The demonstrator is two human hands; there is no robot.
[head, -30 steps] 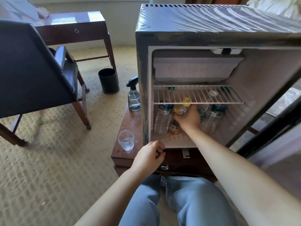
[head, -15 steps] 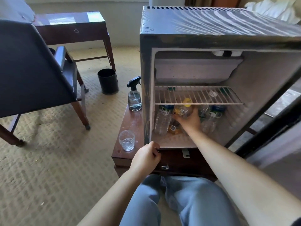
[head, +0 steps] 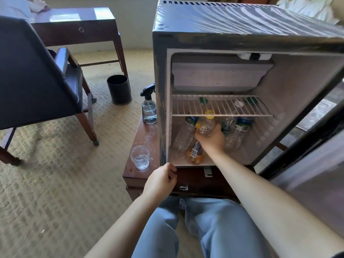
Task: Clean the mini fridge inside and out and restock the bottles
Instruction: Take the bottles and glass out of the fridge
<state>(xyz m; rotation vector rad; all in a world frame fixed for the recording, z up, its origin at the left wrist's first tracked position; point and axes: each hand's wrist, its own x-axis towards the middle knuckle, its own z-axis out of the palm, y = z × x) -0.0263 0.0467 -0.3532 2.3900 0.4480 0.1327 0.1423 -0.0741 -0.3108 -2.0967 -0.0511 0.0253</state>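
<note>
Fingers (head: 218,129) of the right hand (head: 212,141) were wrapped round one yellow-capped bottle (head: 205,125), held tilted just under the single wire shelf (head: 219,107) in the lower compartment of the mini fridge (head: 242,21). That fridge filled the upper right of the frame with its door (head: 316,174) swung open to the right. Five bottles could be counted below the shelf. Besides the held one there was one clear blue-labelled bottle (head: 183,136) to its left and one orange bottle (head: 195,154) leaning beneath the hand. Two more clear bottles (head: 236,135) stood to its right, partly hidden behind each other. One freezer box (head: 219,75) sat above the shelf.

At the fridge's lower left corner, the left hand (head: 162,181) had its fingers curled, fingertips at the front edge of the wooden cabinet (head: 147,133) the fridge stood on. Whether they gripped that edge could not be told.

On the cabinet top left of the fridge stood one spray bottle (head: 149,110) and, nearer the camera, one drinking glass (head: 140,157). Farther left on the carpet (head: 46,192) were one black bin (head: 119,89) and one dark chair (head: 31,71). One wooden desk (head: 74,21) stood in the upper left.
</note>
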